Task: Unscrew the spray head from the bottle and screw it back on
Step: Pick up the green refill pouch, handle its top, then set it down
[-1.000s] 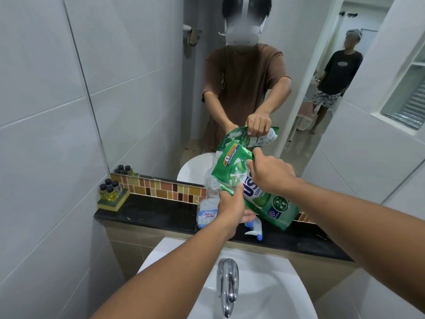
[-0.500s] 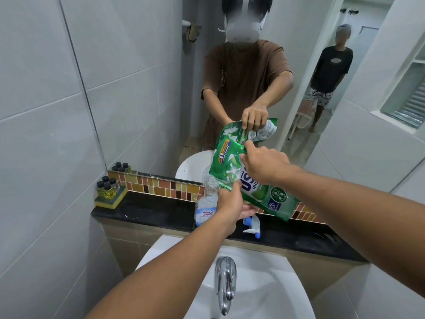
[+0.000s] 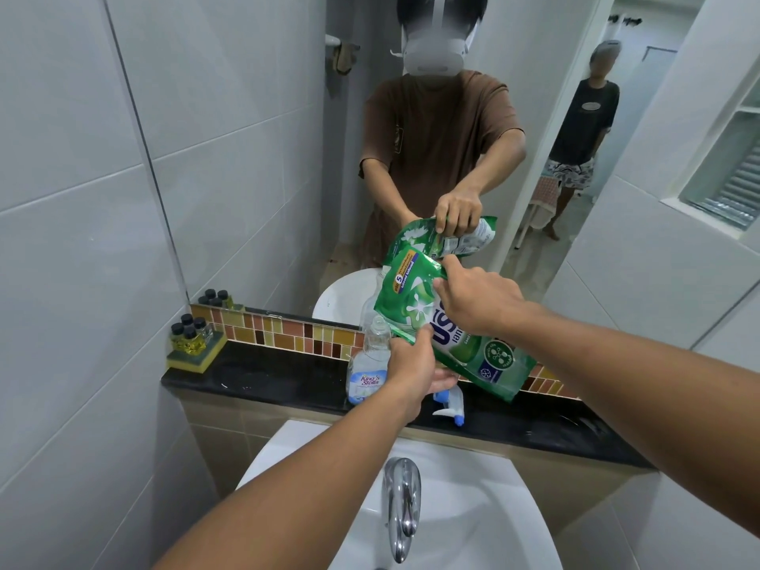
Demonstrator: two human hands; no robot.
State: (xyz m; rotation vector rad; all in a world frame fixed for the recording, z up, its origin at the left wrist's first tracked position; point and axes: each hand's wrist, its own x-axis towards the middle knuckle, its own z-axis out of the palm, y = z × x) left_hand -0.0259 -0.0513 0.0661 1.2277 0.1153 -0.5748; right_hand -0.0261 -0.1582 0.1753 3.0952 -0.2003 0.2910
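Both hands were on the green plastic refill pouch (image 3: 464, 339): the right hand (image 3: 477, 306) pinched its upper edge and the left hand (image 3: 415, 364) gripped its lower corner, tilting it above the clear open-necked bottle (image 3: 368, 364) standing on the black ledge (image 3: 267, 376). The white-and-blue spray head (image 3: 450, 407) lay unscrewed just beside the bottle, near the white sink (image 3: 288, 450).

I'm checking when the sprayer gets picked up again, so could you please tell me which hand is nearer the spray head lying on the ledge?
Left. The left hand sits just above the spray head, gripping the green refill pouch; the right hand holds the pouch higher up, farther away.
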